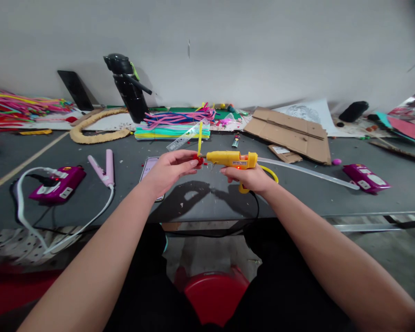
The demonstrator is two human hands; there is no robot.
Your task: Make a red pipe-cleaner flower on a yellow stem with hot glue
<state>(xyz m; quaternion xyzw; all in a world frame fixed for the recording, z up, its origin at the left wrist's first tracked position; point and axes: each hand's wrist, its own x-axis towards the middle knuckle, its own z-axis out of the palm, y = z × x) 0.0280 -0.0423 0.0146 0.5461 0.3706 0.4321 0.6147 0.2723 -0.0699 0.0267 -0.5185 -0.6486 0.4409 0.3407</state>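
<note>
Near the middle of the table my left hand (pixel 173 168) is closed, its fingertips pinching a small red fuzzy piece (pixel 199 160). From that piece a yellow pipe cleaner (pixel 200 138) stands upright. My right hand (pixel 251 177) is wrapped round the handle of a yellow hot glue gun (pixel 228 159), which points left. Its nozzle tip is at the red piece; whether they touch I cannot tell. A long clear glue stick (pixel 307 173) sticks out of the gun's back. Under my left wrist lies a phone (pixel 148 169), partly hidden.
Behind my hands lie bundled pipe cleaners (pixel 173 131) and a clear ruler (pixel 185 137). A black bottle (pixel 129 92) stands at the back, cardboard (pixel 287 131) to its right. Purple power strips (pixel 60 186) sit at both sides, a pink hair straightener (pixel 105 170) at left. The gun's black cord (pixel 257 207) hangs below.
</note>
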